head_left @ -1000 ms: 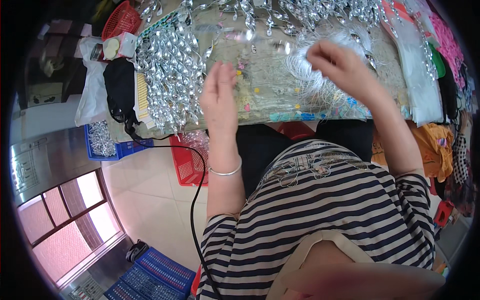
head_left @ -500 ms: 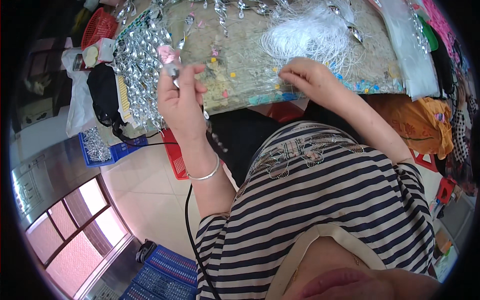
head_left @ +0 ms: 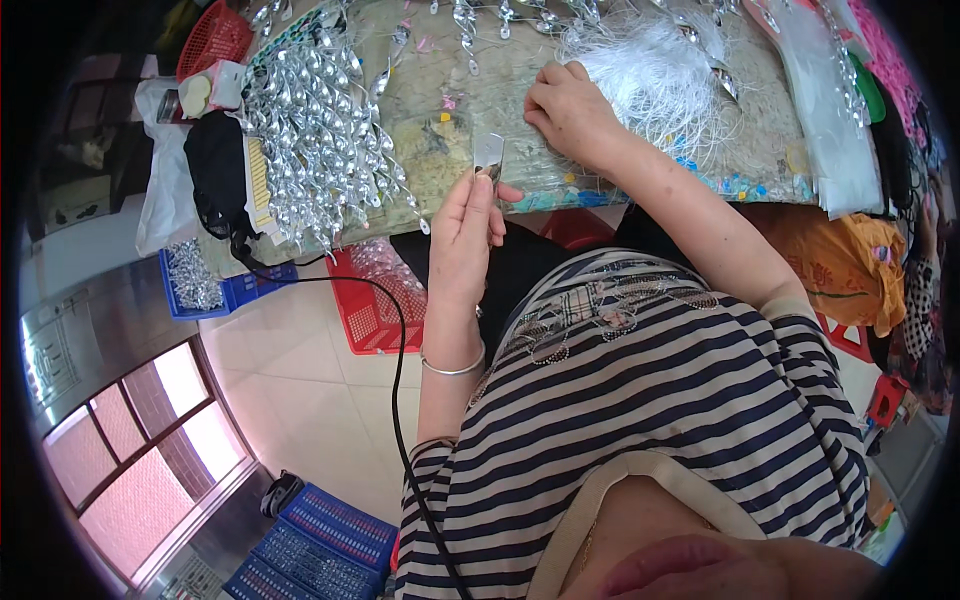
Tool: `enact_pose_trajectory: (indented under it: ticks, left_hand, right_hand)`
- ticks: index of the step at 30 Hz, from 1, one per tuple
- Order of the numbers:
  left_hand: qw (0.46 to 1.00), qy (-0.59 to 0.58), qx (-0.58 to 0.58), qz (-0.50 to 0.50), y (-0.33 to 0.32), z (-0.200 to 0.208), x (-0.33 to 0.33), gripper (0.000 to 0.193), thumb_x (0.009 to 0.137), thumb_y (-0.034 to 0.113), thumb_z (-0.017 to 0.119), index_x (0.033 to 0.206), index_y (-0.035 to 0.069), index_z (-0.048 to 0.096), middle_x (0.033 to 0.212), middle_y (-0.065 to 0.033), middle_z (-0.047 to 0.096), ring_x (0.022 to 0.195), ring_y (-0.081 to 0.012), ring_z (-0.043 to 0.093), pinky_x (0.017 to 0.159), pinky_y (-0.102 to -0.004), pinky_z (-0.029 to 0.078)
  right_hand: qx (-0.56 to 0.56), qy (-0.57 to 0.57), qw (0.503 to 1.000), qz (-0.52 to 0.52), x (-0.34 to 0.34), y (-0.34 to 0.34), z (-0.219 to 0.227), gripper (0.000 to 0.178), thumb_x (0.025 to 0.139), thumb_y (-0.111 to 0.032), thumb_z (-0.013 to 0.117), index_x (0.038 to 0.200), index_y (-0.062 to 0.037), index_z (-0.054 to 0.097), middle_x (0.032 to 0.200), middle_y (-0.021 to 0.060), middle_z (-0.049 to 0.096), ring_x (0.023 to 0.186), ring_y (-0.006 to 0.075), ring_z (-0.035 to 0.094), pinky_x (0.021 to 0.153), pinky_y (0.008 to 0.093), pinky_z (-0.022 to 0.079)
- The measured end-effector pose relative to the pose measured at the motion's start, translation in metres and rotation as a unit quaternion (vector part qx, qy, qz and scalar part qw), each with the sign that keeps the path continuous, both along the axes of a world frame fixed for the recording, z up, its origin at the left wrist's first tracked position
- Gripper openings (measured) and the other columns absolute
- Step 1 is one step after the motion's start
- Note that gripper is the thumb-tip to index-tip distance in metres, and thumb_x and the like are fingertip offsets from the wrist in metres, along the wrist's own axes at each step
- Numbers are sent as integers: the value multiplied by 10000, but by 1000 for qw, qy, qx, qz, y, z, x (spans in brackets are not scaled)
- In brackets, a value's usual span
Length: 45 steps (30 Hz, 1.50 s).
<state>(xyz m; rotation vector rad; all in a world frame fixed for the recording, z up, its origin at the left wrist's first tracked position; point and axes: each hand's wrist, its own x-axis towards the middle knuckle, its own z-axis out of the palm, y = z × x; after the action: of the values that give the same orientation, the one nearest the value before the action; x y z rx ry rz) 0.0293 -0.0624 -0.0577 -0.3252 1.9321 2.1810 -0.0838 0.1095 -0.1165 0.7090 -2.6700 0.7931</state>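
Left hand (head_left: pixel 463 235), thumb and fingers pinching one silver strip (head_left: pixel 488 150); right hand (head_left: pixel 575 112), fingers curled together, contents cannot be told.
Strip: beyond the left fingertips, long axis pointing away from the body; right hand apart, to its right and farther out. White thread heap (head_left: pixel 650 85): just right of right hand. Twisted silver strips (head_left: pixel 305 135): left, on table (head_left: pixel 425 150). Against half a second ago: left hand shifted rightward, hands closer together.
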Motion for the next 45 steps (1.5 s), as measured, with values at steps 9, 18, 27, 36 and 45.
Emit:
enact_pose_trajectory:
  ticks: [9, 18, 27, 36, 45]
  left_hand:
    - [999, 22, -40, -4, 3, 3, 0, 252, 972, 212, 485, 1087, 14, 593, 878, -18, 635, 646, -27, 497, 537, -169, 415]
    - [996, 47, 68, -38, 29, 28, -12, 367, 908, 160, 594, 1238, 7, 541, 774, 37, 538, 573, -13, 431, 474, -161, 346]
    - [999, 21, 24, 28, 49, 32, -13, 114, 857, 150, 679, 926, 59, 679, 634, 102, 476, 499, 8, 335, 435, -181, 228]
    - [995, 40, 42, 85, 46, 34, -15, 72, 857, 117, 673, 822, 58, 648, 601, 85, 451, 447, 3, 308, 404, -184, 221]
    - [999, 26, -9, 40, 36, 34, -15, 177, 910, 167, 607, 991, 11, 636, 685, 40, 515, 495, -11, 352, 431, -189, 254]
  right_hand:
    - [-261, -287, 921, 36, 18, 24, 61, 131, 884, -169, 582, 868, -39, 584, 805, 38, 567, 764, 150, 519, 746, 292, 426]
    - [-418, -433, 790, 114, 58, 44, 97, 159, 958, -204, 508, 910, -53, 518, 725, -27, 518, 667, 49, 462, 620, 198, 383]
    - [-387, -436, 803, 119, 70, 44, 95, 107, 961, -150, 498, 936, -46, 511, 718, -29, 519, 646, 37, 447, 609, 184, 379]
    - [-287, -404, 864, 87, 74, 49, 101, 123, 934, -103, 537, 977, 4, 580, 767, 11, 612, 738, 52, 573, 666, 187, 442]
    - [-308, -371, 873, 68, 75, 51, 110, 112, 912, -94, 574, 951, -2, 623, 815, -2, 627, 737, 49, 576, 669, 197, 464]
